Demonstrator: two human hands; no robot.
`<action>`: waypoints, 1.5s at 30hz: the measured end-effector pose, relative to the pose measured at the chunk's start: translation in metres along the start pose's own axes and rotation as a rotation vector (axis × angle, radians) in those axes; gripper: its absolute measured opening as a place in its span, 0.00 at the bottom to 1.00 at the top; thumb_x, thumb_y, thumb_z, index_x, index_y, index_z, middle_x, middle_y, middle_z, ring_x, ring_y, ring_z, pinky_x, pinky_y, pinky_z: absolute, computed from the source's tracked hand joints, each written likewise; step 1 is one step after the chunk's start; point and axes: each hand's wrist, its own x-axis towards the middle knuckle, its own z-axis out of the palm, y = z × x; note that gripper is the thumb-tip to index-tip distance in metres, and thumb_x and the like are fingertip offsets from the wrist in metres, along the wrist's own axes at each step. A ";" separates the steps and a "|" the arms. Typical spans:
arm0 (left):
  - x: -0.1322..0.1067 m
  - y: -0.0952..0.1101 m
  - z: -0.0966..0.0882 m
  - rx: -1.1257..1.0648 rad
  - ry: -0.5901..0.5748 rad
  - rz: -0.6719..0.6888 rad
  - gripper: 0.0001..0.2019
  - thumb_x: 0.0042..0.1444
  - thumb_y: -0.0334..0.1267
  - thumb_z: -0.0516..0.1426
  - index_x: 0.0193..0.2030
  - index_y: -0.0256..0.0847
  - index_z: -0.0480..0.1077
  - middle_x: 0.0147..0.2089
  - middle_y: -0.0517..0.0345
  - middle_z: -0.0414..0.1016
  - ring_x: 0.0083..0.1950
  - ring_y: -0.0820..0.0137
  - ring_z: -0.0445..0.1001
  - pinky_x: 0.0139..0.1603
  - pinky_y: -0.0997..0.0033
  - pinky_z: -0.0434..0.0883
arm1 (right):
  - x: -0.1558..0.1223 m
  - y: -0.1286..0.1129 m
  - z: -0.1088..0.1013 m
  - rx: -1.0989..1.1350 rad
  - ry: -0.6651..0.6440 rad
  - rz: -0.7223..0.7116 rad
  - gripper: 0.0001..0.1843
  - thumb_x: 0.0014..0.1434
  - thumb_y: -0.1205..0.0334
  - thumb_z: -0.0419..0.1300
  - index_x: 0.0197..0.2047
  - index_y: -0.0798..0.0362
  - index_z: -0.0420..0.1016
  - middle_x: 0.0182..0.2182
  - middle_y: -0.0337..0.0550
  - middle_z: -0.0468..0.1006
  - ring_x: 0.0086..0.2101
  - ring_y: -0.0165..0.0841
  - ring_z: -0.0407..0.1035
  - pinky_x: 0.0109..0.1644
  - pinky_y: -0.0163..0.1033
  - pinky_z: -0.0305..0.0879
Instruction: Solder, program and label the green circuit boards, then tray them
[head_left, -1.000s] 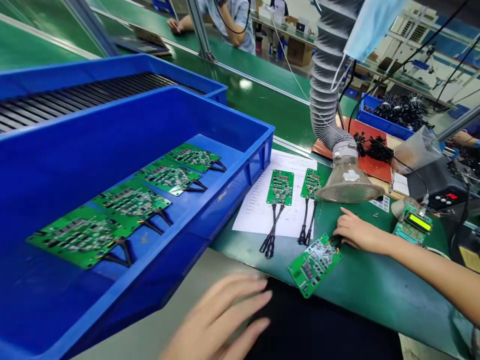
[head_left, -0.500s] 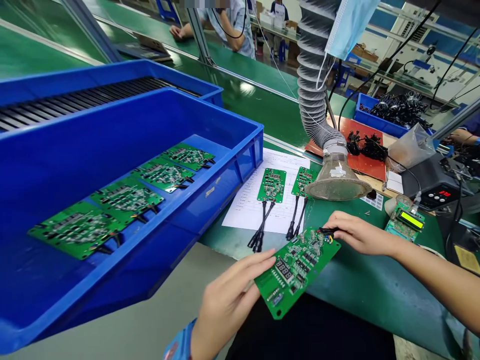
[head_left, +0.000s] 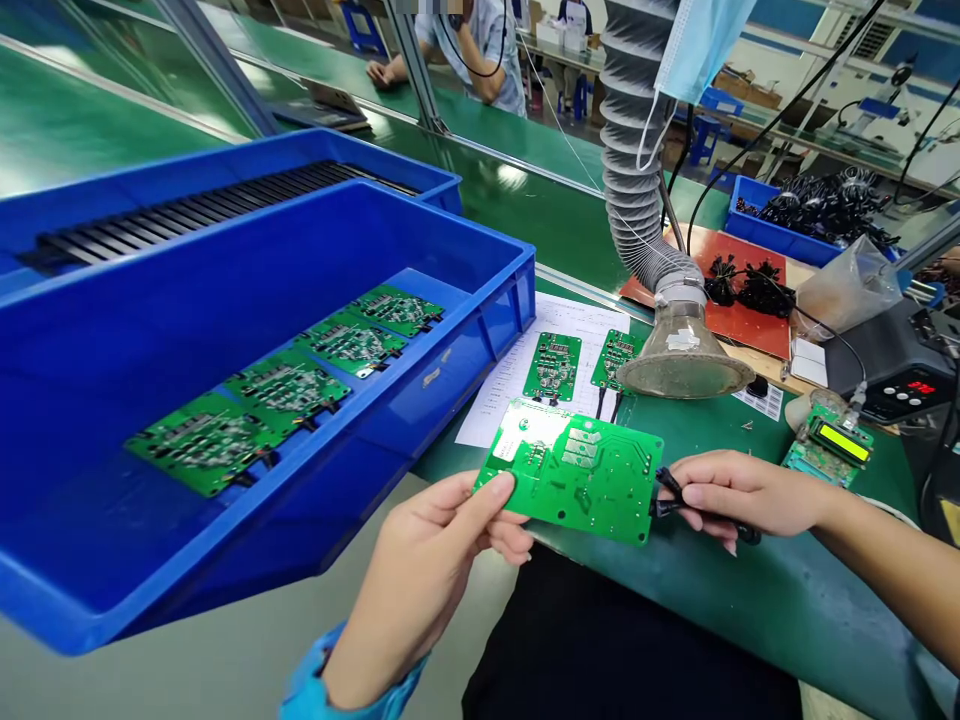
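Observation:
My left hand [head_left: 457, 540] pinches the left end of a green circuit board [head_left: 577, 475], thumb on top. The board's solder side faces me, with a white label near its upper left corner. My right hand [head_left: 739, 495] is closed around the two black cables [head_left: 667, 490] that come out of the board's right edge. Beyond the held board, two more circuit boards [head_left: 553, 365] lie component side up on a printed paper sheet [head_left: 480, 425], partly covered by the held board and a funnel hood.
At left, a deep blue bin [head_left: 420, 400] holds several circuit boards [head_left: 206, 440]; another blue bin [head_left: 442, 190] stands behind it. The fume hood [head_left: 686, 370] hangs over the green bench. Right of it are a small yellow-screen device [head_left: 844, 440] and a soldering station [head_left: 892, 370]. A person sits across.
The circuit board has been turned over from its component side to its solder side and levelled. My right hand has shifted from the board's corner onto its cables.

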 end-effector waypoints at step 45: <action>0.003 0.002 -0.013 -0.540 -0.288 0.048 0.21 0.60 0.49 0.52 0.51 0.35 0.68 0.48 0.45 0.75 0.48 0.62 0.74 0.51 0.62 0.71 | 0.007 0.002 0.008 -0.855 0.664 -0.462 0.25 0.60 0.69 0.55 0.58 0.40 0.62 0.40 0.43 0.73 0.39 0.31 0.70 0.39 0.35 0.67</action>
